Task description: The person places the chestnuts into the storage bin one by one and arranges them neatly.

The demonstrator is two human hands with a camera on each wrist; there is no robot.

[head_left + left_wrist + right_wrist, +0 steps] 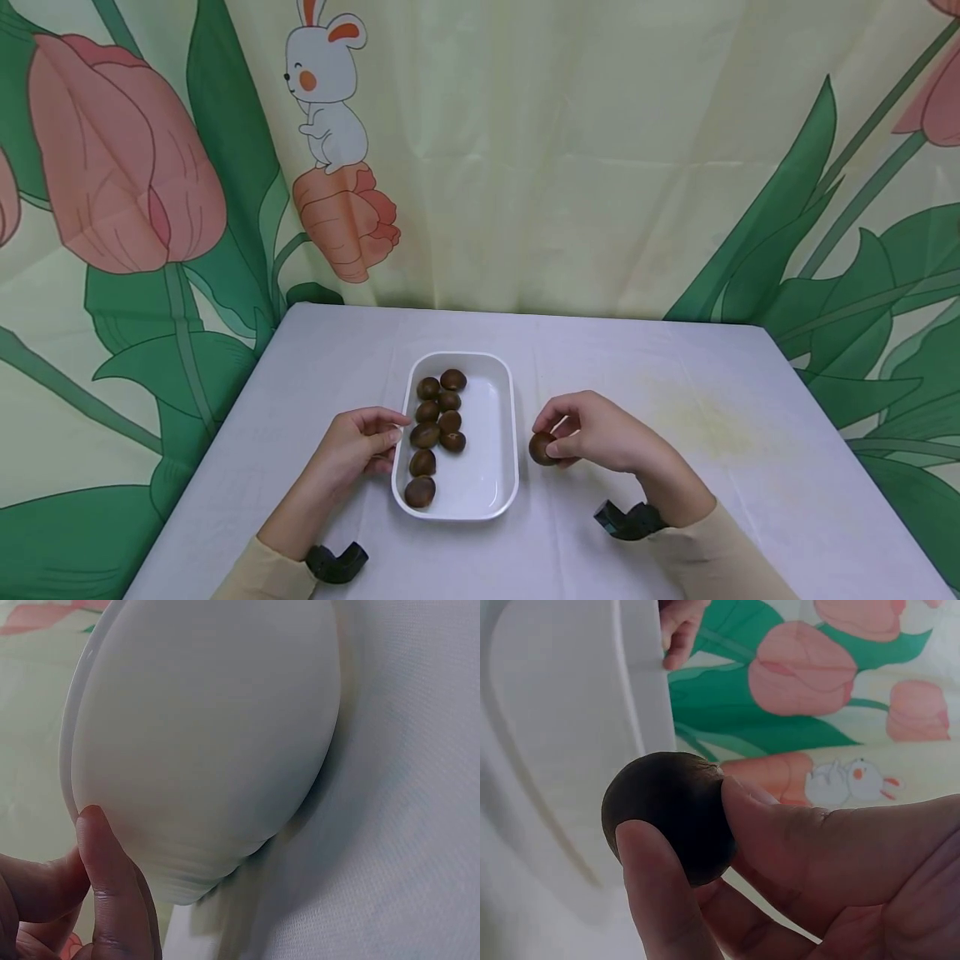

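Note:
A white tray (487,467) with rounded corners stands on the table, and several brown chestnuts (424,436) lie in two columns along its left half. My left hand (360,442) holds the tray's left rim between thumb and fingers; up close, a fingertip (94,825) presses the outer wall just under the rim. To the right of the tray, my right hand (600,429) pinches one chestnut (671,814) between thumb and fingers. This chestnut is dark, round and smooth, with a paler patch at one end. It shows beside the tray's right wall, outside the rim.
A white cloth (675,358) covers the table, with a faint yellowish stain to the right. Behind it hangs a curtain (525,167) printed with tulips and a rabbit. Black wrist cameras (630,521) sit at both sleeve cuffs.

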